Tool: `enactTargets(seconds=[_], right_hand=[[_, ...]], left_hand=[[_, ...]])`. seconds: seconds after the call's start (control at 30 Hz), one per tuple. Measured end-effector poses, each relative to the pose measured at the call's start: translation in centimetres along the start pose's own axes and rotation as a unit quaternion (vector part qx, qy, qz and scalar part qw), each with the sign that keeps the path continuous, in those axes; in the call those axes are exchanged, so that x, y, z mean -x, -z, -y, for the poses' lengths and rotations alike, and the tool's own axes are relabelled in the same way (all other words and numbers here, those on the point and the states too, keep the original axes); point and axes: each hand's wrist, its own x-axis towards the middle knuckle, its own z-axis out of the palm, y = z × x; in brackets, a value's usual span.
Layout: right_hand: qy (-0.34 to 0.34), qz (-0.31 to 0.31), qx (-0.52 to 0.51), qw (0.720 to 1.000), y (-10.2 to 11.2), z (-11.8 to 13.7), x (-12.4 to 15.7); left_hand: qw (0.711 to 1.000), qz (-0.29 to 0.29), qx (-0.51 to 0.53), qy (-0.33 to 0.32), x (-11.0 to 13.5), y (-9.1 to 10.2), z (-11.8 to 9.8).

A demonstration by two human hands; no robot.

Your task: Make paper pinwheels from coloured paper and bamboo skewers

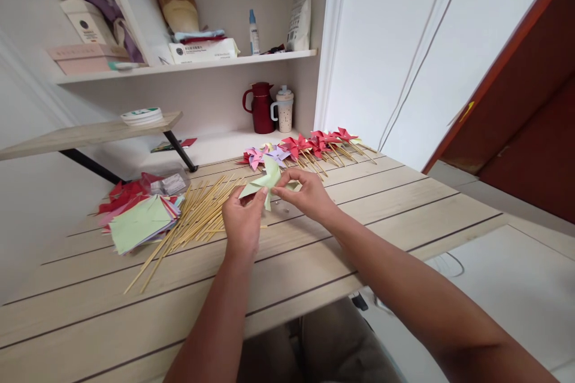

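Observation:
A pale green paper pinwheel (271, 175) is held up between both hands over the table. My left hand (242, 218) pinches it near the centre from the left, thumb on the front. From the right, my right hand (308, 191) grips it with thumb and fingertips close to the middle. Whether a pin sits between the right fingertips is too small to tell. Just left of my left hand lies a loose heap of thin wooden sticks (197, 221). Beyond the hands rest several finished pinwheels on sticks, among them red ones (320, 142) and a pink one (254, 157).
A stack of coloured paper sheets (141, 221) lies left on the slatted table (314, 287), beside red paper pieces and a clear plastic packet (169, 184). A small raised shelf (90, 134) stands behind. At the back are a dark red jug (262, 109) and a cup (284, 111).

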Motion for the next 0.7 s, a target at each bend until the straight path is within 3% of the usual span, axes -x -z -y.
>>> enactTargets(seconds=[0.7], right_hand=[[0.031,0.021,-0.028,0.999,0.12,-0.16,-0.11]], left_hand=[[1.000,-0.010,-0.012,0.009,0.00,-0.21,-0.13]])
